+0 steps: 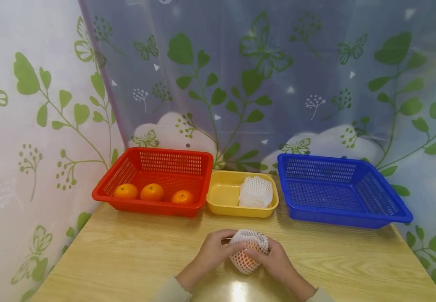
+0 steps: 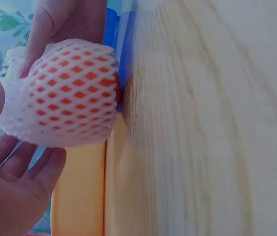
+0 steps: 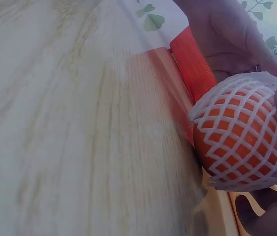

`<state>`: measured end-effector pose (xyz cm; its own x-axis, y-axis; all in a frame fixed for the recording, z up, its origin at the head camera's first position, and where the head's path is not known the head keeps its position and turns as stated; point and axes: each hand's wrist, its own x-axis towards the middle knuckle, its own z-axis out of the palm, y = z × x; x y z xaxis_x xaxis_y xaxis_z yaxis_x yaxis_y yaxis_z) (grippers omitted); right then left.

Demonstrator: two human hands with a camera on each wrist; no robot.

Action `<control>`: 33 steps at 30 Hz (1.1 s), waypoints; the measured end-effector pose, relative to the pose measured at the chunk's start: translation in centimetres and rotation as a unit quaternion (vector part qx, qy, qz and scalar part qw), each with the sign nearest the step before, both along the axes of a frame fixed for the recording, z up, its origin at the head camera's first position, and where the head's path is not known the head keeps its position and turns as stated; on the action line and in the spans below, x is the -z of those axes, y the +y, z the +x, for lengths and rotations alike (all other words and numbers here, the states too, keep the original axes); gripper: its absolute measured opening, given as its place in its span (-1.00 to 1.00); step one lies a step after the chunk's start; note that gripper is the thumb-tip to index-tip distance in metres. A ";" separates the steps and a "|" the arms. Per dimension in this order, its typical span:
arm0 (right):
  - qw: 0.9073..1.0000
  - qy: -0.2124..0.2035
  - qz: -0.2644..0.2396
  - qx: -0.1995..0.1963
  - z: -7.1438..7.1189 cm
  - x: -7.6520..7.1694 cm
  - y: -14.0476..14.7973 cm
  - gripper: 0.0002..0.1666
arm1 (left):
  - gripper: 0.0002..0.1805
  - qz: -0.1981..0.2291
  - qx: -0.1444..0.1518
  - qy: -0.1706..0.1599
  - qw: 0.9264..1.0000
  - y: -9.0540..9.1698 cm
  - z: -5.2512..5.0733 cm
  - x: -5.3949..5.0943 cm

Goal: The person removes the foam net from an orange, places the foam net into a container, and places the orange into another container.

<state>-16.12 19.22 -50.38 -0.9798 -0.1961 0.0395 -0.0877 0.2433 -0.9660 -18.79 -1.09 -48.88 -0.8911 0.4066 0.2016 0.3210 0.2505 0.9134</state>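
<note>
In front of me both hands hold an orange [image 3: 203, 147] inside a white foam net sleeve [image 1: 246, 262]. My left hand [image 1: 213, 250] grips the sleeve from the left, thumb across its near side. From the right, my right hand [image 1: 278, 260] pinches it with the thumb on the front. Most of the fruit is covered by the mesh; in the right wrist view a bare part shows at the sleeve's open end. The sleeve's other end is loose and gathered, seen in the left wrist view near the left thumb.
Behind the hands stands a yellow tray [image 1: 223, 195] with white foam nets [image 1: 255, 192] in its right half. A red basket [image 1: 154, 207] at the left holds three bare oranges [image 1: 152, 192]. At the right is a blue basket [image 1: 348, 217]. All rest on a wooden table [image 1: 135, 256].
</note>
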 end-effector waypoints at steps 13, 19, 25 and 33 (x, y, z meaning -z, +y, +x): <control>0.998 0.047 -0.019 0.034 -0.4 -0.5 0.3 -0.66 | -0.41 -0.021 0.054 -0.036 0.998 -0.3 -0.2 0.4; 0.998 0.030 -0.028 0.049 -0.3 -0.6 0.2 -0.76 | -0.40 -0.018 0.075 -0.038 0.996 -0.4 -0.1 0.6; 0.997 0.024 -0.046 0.048 -0.3 -0.2 0.2 -0.64 | -0.45 -0.021 0.075 -0.029 0.997 -0.4 -0.1 0.8; 0.996 -0.045 -0.055 0.058 -0.3 0.1 -0.2 -0.45 | -0.49 -0.021 0.062 -0.024 0.998 -0.5 -0.1 1.0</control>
<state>-16.40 19.04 -50.51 -0.9961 -0.0809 -0.0338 0.0223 0.1393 -0.9900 -18.94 -1.57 -49.87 -0.8416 0.5216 0.1404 0.3081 0.2501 0.9179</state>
